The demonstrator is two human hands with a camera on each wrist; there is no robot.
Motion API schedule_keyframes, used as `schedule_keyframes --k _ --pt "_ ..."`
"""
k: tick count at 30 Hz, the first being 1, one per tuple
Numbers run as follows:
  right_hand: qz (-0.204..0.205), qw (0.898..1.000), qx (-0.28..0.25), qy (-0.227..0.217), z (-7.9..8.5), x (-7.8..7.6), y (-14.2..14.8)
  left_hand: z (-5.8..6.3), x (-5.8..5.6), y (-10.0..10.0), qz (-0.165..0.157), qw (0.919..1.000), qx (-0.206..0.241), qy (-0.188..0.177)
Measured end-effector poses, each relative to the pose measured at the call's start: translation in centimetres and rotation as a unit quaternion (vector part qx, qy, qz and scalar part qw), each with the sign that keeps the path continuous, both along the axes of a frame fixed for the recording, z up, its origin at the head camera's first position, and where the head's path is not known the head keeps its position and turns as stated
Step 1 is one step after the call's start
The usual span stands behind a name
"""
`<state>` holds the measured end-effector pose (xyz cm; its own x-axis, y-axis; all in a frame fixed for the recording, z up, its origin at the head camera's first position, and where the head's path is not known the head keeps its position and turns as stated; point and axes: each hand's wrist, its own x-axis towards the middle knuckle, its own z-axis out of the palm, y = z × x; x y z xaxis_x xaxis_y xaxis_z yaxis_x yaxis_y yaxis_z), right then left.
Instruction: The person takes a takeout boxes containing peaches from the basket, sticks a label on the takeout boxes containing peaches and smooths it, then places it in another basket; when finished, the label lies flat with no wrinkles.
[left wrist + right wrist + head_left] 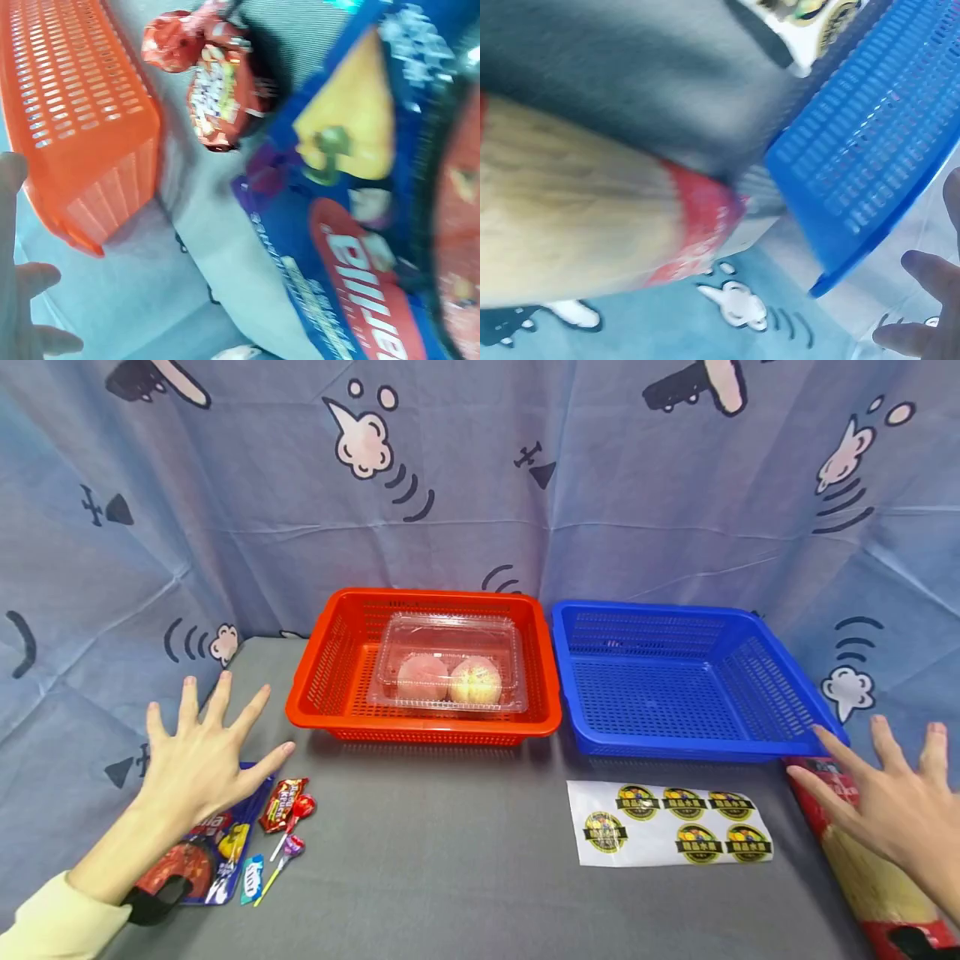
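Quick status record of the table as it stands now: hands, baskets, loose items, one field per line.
left hand: open, fingers spread, above the blue pouch
right hand: open, fingers spread, above the red noodle pack
red basket: holds a clear clamshell box with two peaches
blue basket: nothing seen inside
sticker sheet: flat in front of the blue basket, six round stickers
candies: a red wrapper and lollipops beside the blue pouch
surface: grey table
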<state>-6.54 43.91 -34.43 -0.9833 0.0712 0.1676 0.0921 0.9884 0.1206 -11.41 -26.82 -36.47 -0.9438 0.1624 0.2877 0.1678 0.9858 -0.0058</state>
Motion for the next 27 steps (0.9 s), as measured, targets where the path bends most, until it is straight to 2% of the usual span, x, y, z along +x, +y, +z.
schedule_keyframes --k 4,12,16,21,27 --pt "-0.009 1.000 -0.001 -0.017 1.0 -0.9 -1.5 0.6 -0.7 0.8 0.001 0.9998 0.008 -0.021" --pt "0.037 0.999 -0.014 -0.022 2.3 -3.7 -5.7 1.0 -2.4 2.4 -0.019 0.9987 0.044 -0.018" --pt "0.066 0.997 -0.032 -0.018 2.8 -4.9 -8.0 1.1 -3.3 3.1 -0.029 0.9969 0.067 -0.030" --pt "0.096 0.994 -0.051 -0.006 3.4 -6.2 -10.8 1.0 -4.6 3.8 -0.028 0.9919 0.101 -0.071" --pt "0.118 0.990 -0.076 -0.027 4.5 -8.0 -14.4 0.7 -6.1 4.1 -0.029 0.9811 0.136 -0.134"
